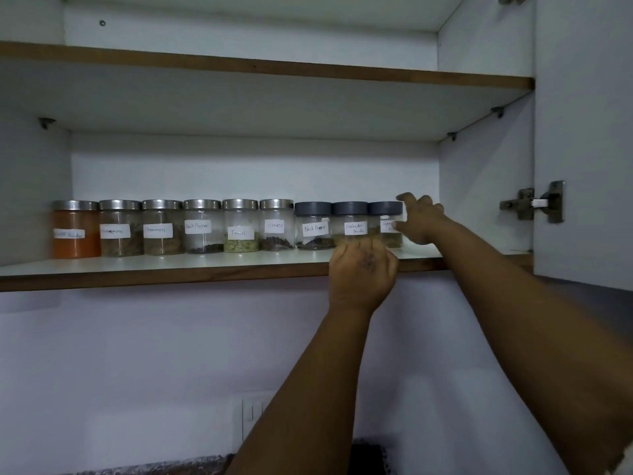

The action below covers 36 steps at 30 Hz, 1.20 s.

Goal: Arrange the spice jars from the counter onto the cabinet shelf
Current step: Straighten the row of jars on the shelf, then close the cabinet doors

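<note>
The fingers (409,200) of our right hand (419,221) curl round the last jar on the right (388,222), thumb below and fingertips over its dark lid, so we grip it where it stands on the cabinet shelf (171,265). Our left hand (361,275) sits at the shelf's front edge just below the coriander powder jar (351,222); its fingers are bent inward, but we cannot tell whether they hold anything or only rest against the jar's base. Nine spice jars stand upright in one row on this shelf, side by side and nearly touching. From the left we see an orange powder jar (76,229), then five more with steel lids, among them cinnamon (161,228), fennel (240,226) and cloves (276,224). Three with dark lids follow, starting with black pepper (313,226). The cabinet door (582,132) stands open at right, its hinge (534,202) showing. A strip of counter (171,466) shows below.
</note>
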Available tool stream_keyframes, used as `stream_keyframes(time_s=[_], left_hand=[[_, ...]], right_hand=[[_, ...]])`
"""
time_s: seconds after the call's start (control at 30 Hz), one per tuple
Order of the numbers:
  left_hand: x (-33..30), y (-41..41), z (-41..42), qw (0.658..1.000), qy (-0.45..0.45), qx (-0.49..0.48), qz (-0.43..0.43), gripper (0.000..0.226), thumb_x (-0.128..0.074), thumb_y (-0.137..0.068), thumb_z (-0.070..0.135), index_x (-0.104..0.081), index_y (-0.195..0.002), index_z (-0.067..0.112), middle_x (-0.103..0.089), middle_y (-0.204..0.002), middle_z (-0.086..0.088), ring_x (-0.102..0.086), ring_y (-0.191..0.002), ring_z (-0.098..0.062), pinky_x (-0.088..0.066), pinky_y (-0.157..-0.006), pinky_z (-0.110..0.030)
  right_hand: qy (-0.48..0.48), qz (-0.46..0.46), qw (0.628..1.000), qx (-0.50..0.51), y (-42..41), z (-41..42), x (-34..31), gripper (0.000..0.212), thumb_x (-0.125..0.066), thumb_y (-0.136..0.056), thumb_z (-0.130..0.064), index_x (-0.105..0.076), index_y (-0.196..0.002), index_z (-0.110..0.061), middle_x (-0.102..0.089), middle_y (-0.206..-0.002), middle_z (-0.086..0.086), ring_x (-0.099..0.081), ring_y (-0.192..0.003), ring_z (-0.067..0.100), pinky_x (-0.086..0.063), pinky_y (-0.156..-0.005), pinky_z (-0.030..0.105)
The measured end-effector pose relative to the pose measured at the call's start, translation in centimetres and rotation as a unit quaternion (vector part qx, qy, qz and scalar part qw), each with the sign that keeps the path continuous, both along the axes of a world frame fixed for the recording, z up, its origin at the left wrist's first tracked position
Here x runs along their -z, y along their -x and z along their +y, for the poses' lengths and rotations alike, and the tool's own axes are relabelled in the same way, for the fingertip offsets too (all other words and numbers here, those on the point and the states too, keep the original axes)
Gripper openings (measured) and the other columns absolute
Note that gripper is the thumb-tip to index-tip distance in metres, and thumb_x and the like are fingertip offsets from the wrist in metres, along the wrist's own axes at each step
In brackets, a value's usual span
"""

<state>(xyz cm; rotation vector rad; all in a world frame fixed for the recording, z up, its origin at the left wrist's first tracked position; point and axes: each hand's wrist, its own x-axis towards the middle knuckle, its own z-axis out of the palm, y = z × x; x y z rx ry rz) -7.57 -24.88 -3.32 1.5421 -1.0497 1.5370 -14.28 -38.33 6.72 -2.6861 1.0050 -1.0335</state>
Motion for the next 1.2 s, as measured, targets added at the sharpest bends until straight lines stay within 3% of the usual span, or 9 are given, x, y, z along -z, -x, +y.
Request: stream_keyframes(time_s=[0.17, 0.27, 0.37, 0.47, 0.6, 0.7, 0.9, 1.07, 1.2], left_hand=[[0.4, 0.7, 1.9, 0.995, -0.088, 0.036, 0.023, 0.027, -0.044, -0.092, 0.024, -0.060, -0.073, 0.014, -0.058, -0.069, -0.002, -0.055, -0.068, -0.021, -0.031, -0.069, -0.031], [0.3, 0.1, 3.2, 0.990, -0.117, 0.073, 0.012, 0.031, -0.042, -0.091, 0.025, -0.067, -0.075, 0.014, -0.065, -0.072, -0.002, -0.062, -0.071, -0.024, -0.036, -0.069, -0.033], [0.5, 0.1, 5.2, 0.995, -0.068, 0.069, 0.011, 0.029, -0.045, -0.089, 0.024, -0.068, -0.076, 0.012, -0.070, -0.078, -0.003, -0.065, -0.079, -0.026, -0.038, -0.077, -0.035], [1.6, 1.1, 7.6, 0.997, -0.002, 0.020, 0.069, 0.028, -0.045, -0.091, 0.027, -0.069, -0.089, 0.012, -0.070, -0.098, -0.003, -0.059, -0.108, -0.029, -0.036, -0.093, -0.045], [2.6, 4.6, 9.9, 0.993, 0.042, 0.014, 0.112, 0.031, -0.047, -0.089, 0.028, -0.067, -0.104, 0.009, -0.065, -0.113, -0.009, -0.053, -0.119, -0.035, -0.037, -0.095, -0.048], [2.5, 9.2, 11.7, 0.988, 0.034, 0.036, 0.149, 0.038, -0.049, -0.087, 0.029, -0.063, -0.117, 0.009, -0.062, -0.123, -0.008, -0.047, -0.125, -0.034, -0.033, -0.098, -0.048], [0.9, 22.3, 13.4, 0.962, 0.027, 0.184, 0.200, 0.035, -0.050, -0.096, 0.023, -0.055, -0.130, 0.015, -0.061, -0.123, -0.001, -0.043, -0.124, -0.026, -0.029, -0.101, -0.044], [0.0, 35.0, 12.1, 0.928, -0.032, 0.295, 0.225, 0.044, -0.051, -0.095, 0.025, -0.048, -0.138, 0.014, -0.058, -0.133, -0.004, -0.043, -0.124, -0.027, -0.034, -0.099, -0.042], [-0.2, 43.6, 11.3, 0.919, -0.060, 0.356, 0.158, 0.048, -0.050, -0.094, 0.021, -0.046, -0.141, 0.011, -0.058, -0.132, -0.006, -0.048, -0.121, -0.028, -0.040, -0.098, -0.045]], right_hand=[[0.045, -0.109, 0.992, -0.041, 2.4, 6.1, 3.4, 0.054, -0.056, -0.094, -0.031, -0.036, -0.143, -0.019, -0.040, -0.138, 0.013, -0.034, -0.128, 0.033, -0.038, -0.101, 0.044], [0.057, -0.110, 0.992, -0.038, 3.1, 8.8, 5.7, 0.044, -0.050, -0.095, -0.030, -0.044, -0.137, -0.018, -0.045, -0.134, 0.012, -0.040, -0.124, 0.030, -0.043, -0.097, 0.044], [0.119, -0.125, 0.985, -0.024, 4.3, 11.1, 7.6, 0.040, -0.046, -0.098, -0.039, -0.050, -0.130, -0.016, -0.050, -0.127, 0.010, -0.045, -0.117, 0.029, -0.044, -0.090, 0.043], [0.172, -0.142, 0.974, -0.020, 6.3, 13.1, 8.6, 0.040, -0.046, -0.098, -0.042, -0.053, -0.127, -0.016, -0.053, -0.123, 0.008, -0.048, -0.114, 0.027, -0.044, -0.089, 0.042], [0.192, -0.169, 0.966, -0.041, 9.6, 15.9, 8.5, 0.041, -0.049, -0.096, -0.041, -0.055, -0.128, -0.017, -0.055, -0.124, 0.006, -0.049, -0.114, 0.026, -0.046, -0.089, 0.042], [0.229, -0.205, 0.950, -0.058, 13.2, 18.2, 8.0, 0.036, -0.052, -0.094, -0.039, -0.058, -0.124, -0.019, -0.057, -0.121, 0.003, -0.050, -0.112, 0.024, -0.046, -0.086, 0.041], [0.303, -0.231, 0.922, -0.068, 25.1, 22.4, 7.9, 0.032, -0.054, -0.090, -0.028, -0.060, -0.121, -0.021, -0.058, -0.118, -0.002, -0.050, -0.110, 0.020, -0.044, -0.089, 0.041], [0.409, -0.225, 0.883, 0.048, 38.3, 22.8, 5.6, 0.043, -0.059, -0.083, -0.026, -0.059, -0.126, -0.021, -0.056, -0.127, 0.006, -0.048, -0.123, 0.026, -0.037, -0.098, 0.043], [0.353, -0.296, 0.873, 0.160, 47.1, 21.0, 4.5, 0.066, -0.060, -0.083, -0.032, -0.039, -0.145, -0.021, -0.038, -0.149, 0.008, -0.029, -0.141, 0.029, -0.027, -0.112, 0.045]])
